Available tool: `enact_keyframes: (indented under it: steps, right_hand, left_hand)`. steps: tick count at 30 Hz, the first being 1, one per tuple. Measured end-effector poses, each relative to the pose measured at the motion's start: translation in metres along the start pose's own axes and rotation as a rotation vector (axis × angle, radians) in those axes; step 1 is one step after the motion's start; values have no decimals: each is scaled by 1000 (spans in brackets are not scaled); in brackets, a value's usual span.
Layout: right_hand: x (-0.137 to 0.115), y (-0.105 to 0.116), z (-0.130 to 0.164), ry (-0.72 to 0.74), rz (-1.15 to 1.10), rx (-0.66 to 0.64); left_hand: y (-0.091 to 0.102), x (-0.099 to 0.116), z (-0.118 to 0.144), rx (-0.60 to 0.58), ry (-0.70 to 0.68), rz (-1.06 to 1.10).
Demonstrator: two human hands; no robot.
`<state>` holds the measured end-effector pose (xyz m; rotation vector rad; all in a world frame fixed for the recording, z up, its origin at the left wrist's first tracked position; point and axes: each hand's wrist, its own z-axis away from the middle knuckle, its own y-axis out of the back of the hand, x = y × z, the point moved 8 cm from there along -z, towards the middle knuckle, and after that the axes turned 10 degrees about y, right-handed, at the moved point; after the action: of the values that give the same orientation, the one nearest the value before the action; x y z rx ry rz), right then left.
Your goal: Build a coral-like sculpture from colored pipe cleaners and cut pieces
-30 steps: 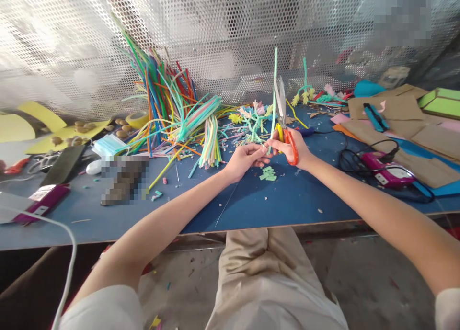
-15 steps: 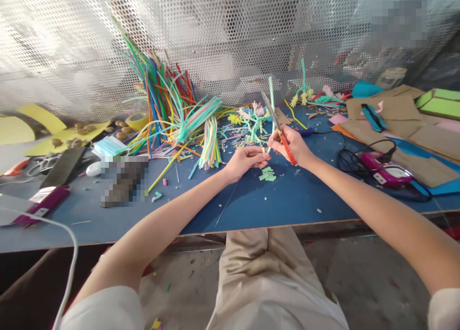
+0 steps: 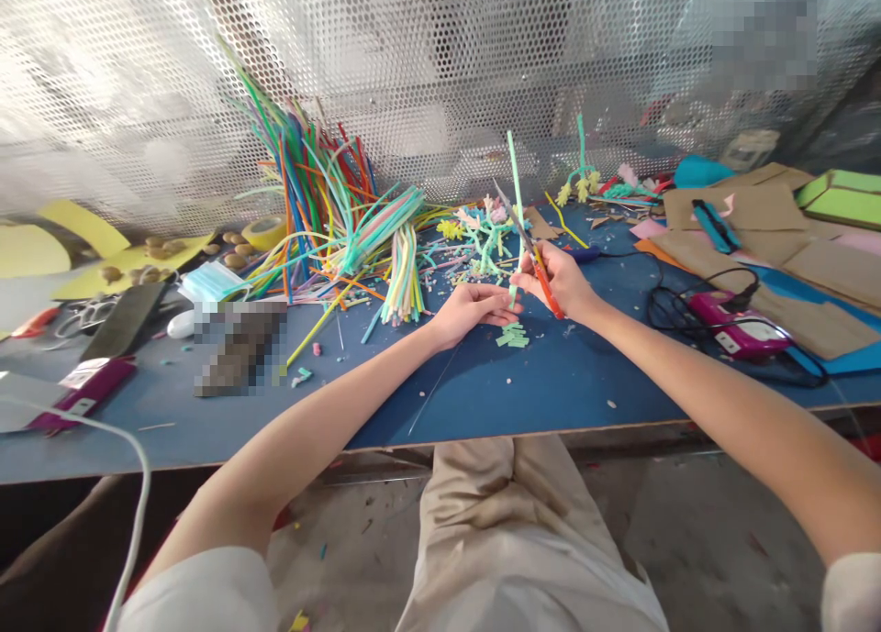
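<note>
A pale green pipe cleaner [image 3: 514, 169] stands nearly upright, its lower end between the fingertips of both hands. My left hand [image 3: 466, 314] is closed in a pinch at that lower end. In my right hand [image 3: 563, 279] is a pair of scissors [image 3: 543, 279] with orange-red handles, its blades pointing up and to the left beside the pipe cleaner. The right fingertips also touch the pipe cleaner. Just below the hands, several short pale green cut pieces [image 3: 513, 336] lie in a small pile on the blue table [image 3: 551, 393].
Behind my left hand lies a large heap of coloured pipe cleaners [image 3: 323, 192]. Twisted pipe-cleaner flowers [image 3: 488, 233] sit beyond the hands. A purple power strip [image 3: 740, 325] with a black cable and brown cardboard [image 3: 819, 316] are at the right. A face mask [image 3: 212, 282] lies left.
The pipe cleaner has risen slightly, and its top leans further left. My right hand and the scissors have shifted a little left. The left hand has hardly moved.
</note>
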<state>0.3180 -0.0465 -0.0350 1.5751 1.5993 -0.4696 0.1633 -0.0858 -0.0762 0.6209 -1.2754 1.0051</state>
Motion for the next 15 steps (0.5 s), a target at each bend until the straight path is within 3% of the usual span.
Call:
enact_keyframes:
  steps: [15]
  right_hand:
    - [-7, -4, 1, 13, -1, -52]
  left_hand:
    - [-3, 2, 3, 1, 3, -76]
